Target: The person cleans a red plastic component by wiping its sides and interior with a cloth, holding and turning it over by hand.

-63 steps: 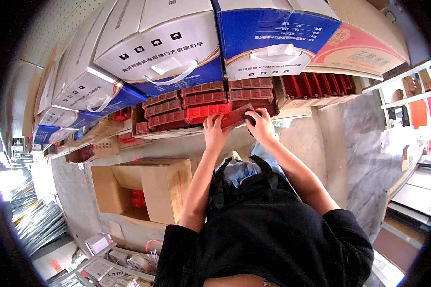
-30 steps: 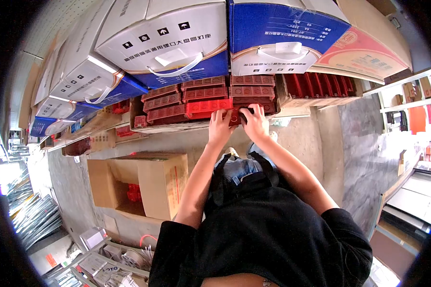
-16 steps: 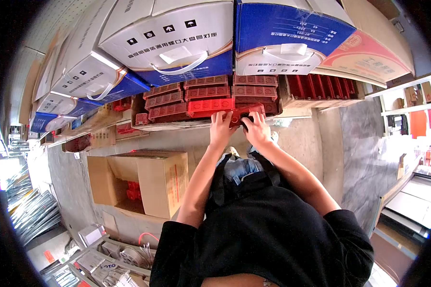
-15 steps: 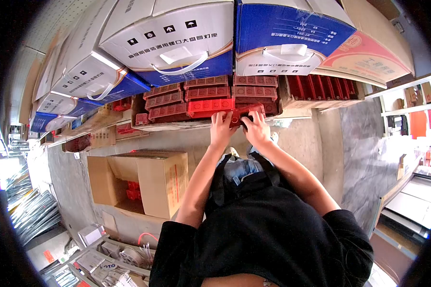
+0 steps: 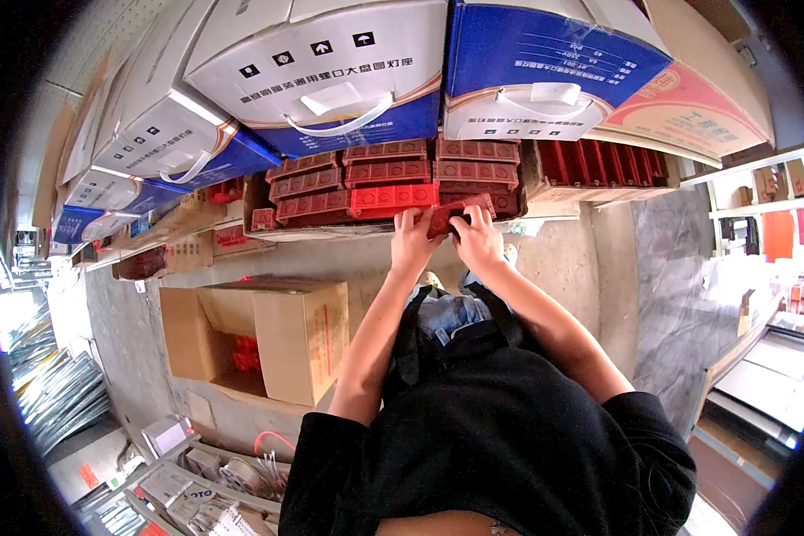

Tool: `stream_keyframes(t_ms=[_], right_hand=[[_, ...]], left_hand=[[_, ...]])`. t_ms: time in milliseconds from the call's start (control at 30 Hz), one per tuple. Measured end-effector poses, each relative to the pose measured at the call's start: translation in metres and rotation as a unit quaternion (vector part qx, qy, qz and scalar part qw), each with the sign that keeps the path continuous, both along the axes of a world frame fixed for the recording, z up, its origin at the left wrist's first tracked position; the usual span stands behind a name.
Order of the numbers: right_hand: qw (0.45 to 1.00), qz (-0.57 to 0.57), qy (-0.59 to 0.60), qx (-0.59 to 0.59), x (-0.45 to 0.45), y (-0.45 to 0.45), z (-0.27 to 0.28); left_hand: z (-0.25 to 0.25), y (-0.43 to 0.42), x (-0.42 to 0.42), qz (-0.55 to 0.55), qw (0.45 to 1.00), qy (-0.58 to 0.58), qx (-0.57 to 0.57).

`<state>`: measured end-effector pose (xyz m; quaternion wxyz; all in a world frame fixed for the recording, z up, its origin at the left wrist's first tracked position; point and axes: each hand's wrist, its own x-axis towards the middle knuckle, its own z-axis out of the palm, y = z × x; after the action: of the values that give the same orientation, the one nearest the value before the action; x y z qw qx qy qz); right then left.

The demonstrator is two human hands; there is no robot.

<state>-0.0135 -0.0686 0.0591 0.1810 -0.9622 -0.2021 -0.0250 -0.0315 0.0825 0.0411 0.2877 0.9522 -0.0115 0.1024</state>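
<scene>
Both hands meet at the front edge of a carton packed with stacked dark red plastic strips (image 5: pixel 308 182). My left hand (image 5: pixel 414 239) has its fingers closed on the left end of a dark red strip (image 5: pixel 447 214). On the right part of the same strip, my right hand (image 5: pixel 478 237) is closed, with a small black thing, too hidden to name, by its fingers. A brighter red strip (image 5: pixel 393 199) lies in the carton just beyond my left hand.
White and blue boxes (image 5: pixel 330 80) stand above the carton. To its right is another carton of red parts (image 5: pixel 598 165). An open cardboard box (image 5: pixel 308 344) with red pieces (image 5: pixel 246 355) is on the floor at left. Metal strips (image 5: pixel 62 393) lie far left.
Since the earliest frame, the held strip has come down nearer level and my hands have moved closer together. In the last half second the hands have barely moved; the view has shifted slightly.
</scene>
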Motion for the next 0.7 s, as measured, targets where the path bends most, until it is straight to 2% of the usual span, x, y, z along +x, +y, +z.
stream_keyframes(t_ms=[67, 367, 467, 500, 533, 700], right_hand=[[1.000, -0.003, 0.029, -0.013, 0.000, 0.002, 0.005], [1.000, 0.006, -0.030, 0.000, 0.034, 0.016, 0.013], [0.999, 0.017, -0.004, -0.044, 0.035, 0.013, 0.019], [0.995, 0.015, -0.032, -0.097, 0.035, 0.007, 0.018], [0.998, 0.009, -0.014, -0.054, 0.035, 0.000, 0.017], [0.999, -0.020, 0.005, -0.046, 0.036, -0.009, 0.014]], left_hand=[[0.001, 0.001, -0.001, -0.001, 1.000, 0.006, 0.005], [-0.006, -0.001, 0.010, 0.002, 0.999, -0.031, 0.037], [-0.004, 0.000, 0.010, 0.012, 0.998, -0.040, 0.047], [-0.004, 0.001, 0.011, 0.013, 0.998, -0.046, 0.051], [-0.004, 0.002, 0.011, 0.013, 0.997, -0.052, 0.055], [0.002, -0.003, 0.019, 0.003, 0.996, -0.027, 0.085]])
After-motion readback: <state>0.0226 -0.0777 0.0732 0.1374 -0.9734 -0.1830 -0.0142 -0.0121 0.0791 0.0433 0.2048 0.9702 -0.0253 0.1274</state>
